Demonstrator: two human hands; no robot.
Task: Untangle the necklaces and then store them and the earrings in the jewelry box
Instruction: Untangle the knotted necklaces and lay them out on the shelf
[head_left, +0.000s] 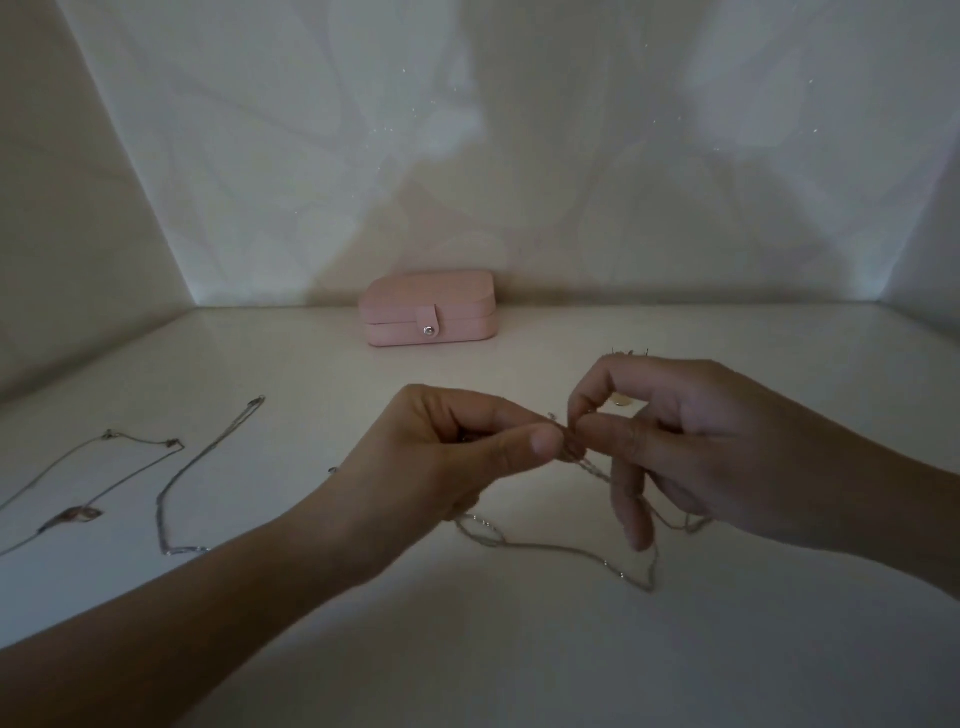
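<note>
Your left hand (441, 457) pinches the tangled silver necklaces (540, 545) between thumb and forefinger, with the other fingers curled in. Your right hand (727, 447) pinches the same tangle right beside it, thumb and forefinger tips closed on the chains. The fingertips of the 2 hands nearly touch. The right middle finger points down and a strand runs past it. Both grips are closed on the tangle, which is lifted off the glossy white tabletop (519, 649) at the pinch point.

Below the pinch, the slack drops and lies on the tabletop as a loose loop, under and between both hands, on your side. Small beads show along it. Number of chains in the tangle: cannot tell.

Left of the grip, well apart, 2 separate necklaces lie flat:
- The nearer one is a thin plain silver chain (208, 453), doubled into a long narrow loop.
- Further left is a thin silver chain with a pinkish pendant (78, 513), cut off by the frame edge.

Beyond the grip and slightly left is a rounded pink jewelry box (428, 309). Its lid is down and its tab is snapped on a silver stud. It sits at the back wall.

Just beyond the right knuckles are a few small metal pins (628, 353), too small to identify. A small pale round item (621, 400) shows through the gap under the right forefinger.
</note>
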